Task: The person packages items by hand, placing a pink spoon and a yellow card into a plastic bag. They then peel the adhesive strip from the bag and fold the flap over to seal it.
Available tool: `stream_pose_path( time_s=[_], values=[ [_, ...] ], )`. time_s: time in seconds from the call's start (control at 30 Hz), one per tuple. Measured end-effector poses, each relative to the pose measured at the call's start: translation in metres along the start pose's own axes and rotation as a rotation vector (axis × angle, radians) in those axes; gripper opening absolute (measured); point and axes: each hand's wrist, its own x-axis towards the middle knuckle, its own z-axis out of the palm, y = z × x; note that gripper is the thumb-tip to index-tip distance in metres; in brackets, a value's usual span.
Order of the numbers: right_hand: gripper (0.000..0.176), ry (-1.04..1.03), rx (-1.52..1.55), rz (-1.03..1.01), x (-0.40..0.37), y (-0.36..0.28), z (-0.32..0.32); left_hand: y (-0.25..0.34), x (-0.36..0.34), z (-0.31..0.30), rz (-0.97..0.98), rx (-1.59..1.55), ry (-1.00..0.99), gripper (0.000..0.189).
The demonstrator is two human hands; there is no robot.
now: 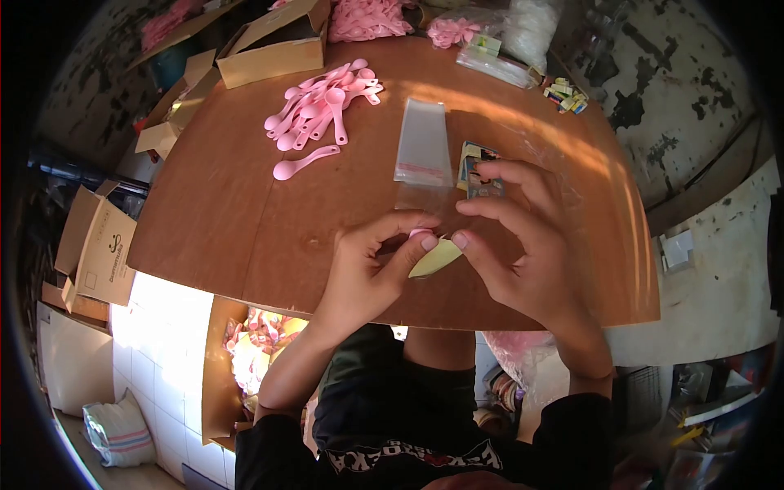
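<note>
My left hand is closed in a pinch near the table's front edge. Between its thumb and index finger shows a bit of a pink spoon, mostly hidden by the fingers. A pale yellow-green card sticks out beside that thumb. My right hand has its fingers spread apart, with the thumb tip at the card's right end. Just beyond its fingertips lie small printed cards. A stack of clear plastic sleeves rests ahead of both hands. Farther left are a single pink spoon and a spoon pile.
An open cardboard box stands at the table's back left, near bagged pink pieces. Clear plastic packs and small yellow boxes sit at the back right. Below the front edge, a carton holds packed items.
</note>
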Motion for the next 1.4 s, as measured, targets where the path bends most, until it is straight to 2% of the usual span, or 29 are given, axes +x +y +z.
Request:
stream_pose_path(
  time_s=[0.27, 0.33, 0.43, 0.57, 0.83, 0.93, 1.1, 1.23, 1.4],
  values=[
    [0.016, -0.116, 0.199, 0.065, 0.003, 0.016, 0.007, -0.003, 0.001, -0.001, -0.012, -0.051, -0.029, 0.019],
    [0.015, -0.246, 0.425, 0.137, 0.005, 0.019, 0.006, -0.005, 0.002, -0.001, -0.003, -0.073, -0.038, 0.019],
    [0.017, -0.35, 0.483, 0.104, 0.008, 0.023, 0.002, -0.007, 0.001, -0.003, -0.026, -0.056, -0.061, 0.02],
    [0.017, -0.306, 0.486, 0.089, 0.008, 0.023, 0.003, -0.006, 0.0, -0.002, -0.032, -0.056, -0.031, 0.02],
    [0.02, -0.404, 0.467, 0.121, 0.005, 0.025, 0.003, -0.004, 0.0, -0.001, -0.025, -0.1, -0.044, 0.02],
    [0.02, -0.416, 0.513, 0.106, 0.005, 0.025, 0.003, 0.003, -0.001, -0.002, -0.122, -0.119, -0.066, 0.019],
    [0.018, -0.438, 0.553, 0.143, 0.007, 0.023, 0.003, -0.001, 0.004, 0.0, -0.024, -0.094, -0.057, 0.017],
    [0.017, -0.556, 0.457, 0.174, 0.015, 0.021, -0.004, -0.002, 0.006, 0.001, -0.03, -0.122, -0.039, 0.016],
    [0.017, -0.569, 0.481, 0.176, 0.025, 0.025, -0.005, 0.002, 0.014, 0.005, 0.0, -0.113, -0.047, 0.017]
  ],
)
